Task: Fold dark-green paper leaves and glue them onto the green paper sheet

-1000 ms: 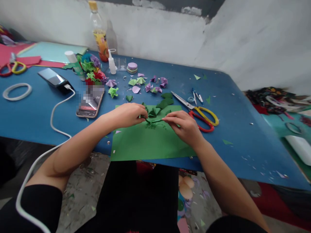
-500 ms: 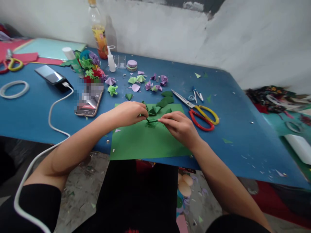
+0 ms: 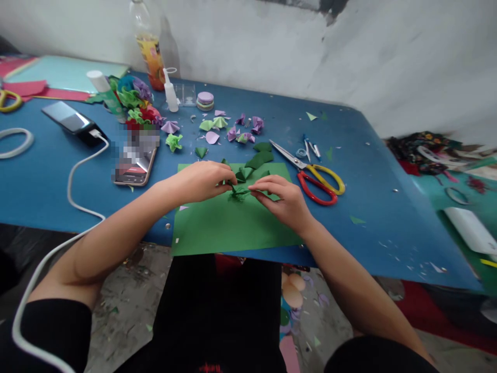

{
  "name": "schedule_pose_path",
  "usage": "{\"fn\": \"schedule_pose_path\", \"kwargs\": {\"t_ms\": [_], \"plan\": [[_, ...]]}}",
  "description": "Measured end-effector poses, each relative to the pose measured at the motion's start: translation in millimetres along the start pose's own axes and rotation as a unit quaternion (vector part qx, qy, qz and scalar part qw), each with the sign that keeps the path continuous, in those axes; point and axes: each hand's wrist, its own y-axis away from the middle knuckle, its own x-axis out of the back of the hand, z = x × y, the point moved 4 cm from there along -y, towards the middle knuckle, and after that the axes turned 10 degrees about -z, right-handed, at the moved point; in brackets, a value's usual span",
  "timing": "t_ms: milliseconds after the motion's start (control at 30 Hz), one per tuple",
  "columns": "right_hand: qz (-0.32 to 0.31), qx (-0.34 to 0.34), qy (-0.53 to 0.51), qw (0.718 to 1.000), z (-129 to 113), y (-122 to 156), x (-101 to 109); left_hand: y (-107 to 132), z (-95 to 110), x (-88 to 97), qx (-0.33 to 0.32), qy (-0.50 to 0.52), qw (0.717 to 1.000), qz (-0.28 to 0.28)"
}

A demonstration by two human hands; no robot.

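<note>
A thin dark green paper strip [image 3: 243,192], fringed along its lower side, stretches between my hands. My left hand [image 3: 205,181] pinches its left end with closed fingers, which partly hide it. The strip's right end is between the thumb and fingertips of my right hand [image 3: 285,199]. Both hands are over a green paper sheet [image 3: 233,230] at the table's front edge. Folded dark green paper pieces [image 3: 244,174] lie just beyond my fingers, and flat leaf-shaped green pieces [image 3: 261,158] sit past the sheet's far edge.
Large scissors [image 3: 316,178] with red and yellow handles lie right of the sheet. A phone [image 3: 137,160], crumpled paper flowers [image 3: 135,98], a small glue bottle [image 3: 170,93] and a drink bottle [image 3: 151,59] stand or lie left. A white cable [image 3: 70,186] runs over the table's front edge.
The whole view has shifted slightly, so things on the table appear a little further left. Both hands still pinch the green strip, nearly in the same place.
</note>
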Motion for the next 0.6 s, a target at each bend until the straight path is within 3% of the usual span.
{"fn": "schedule_pose_path", "kwargs": {"t_ms": [267, 467, 600], "plan": [[0.011, -0.034, -0.087, 0.996, -2, -2, 1, -5, 0, -8.2, -0.033, 0.041, 0.999, 0.006], [0.014, 0.006, -0.018, 1.000, -8, 0, 2, -8, -1, -5.0, -0.008, 0.062, 0.997, 0.038], [0.040, 0.036, 0.011, 0.998, -10, 1, 1, -8, 0, -4.9, -0.008, 0.071, 0.997, 0.027]]}}
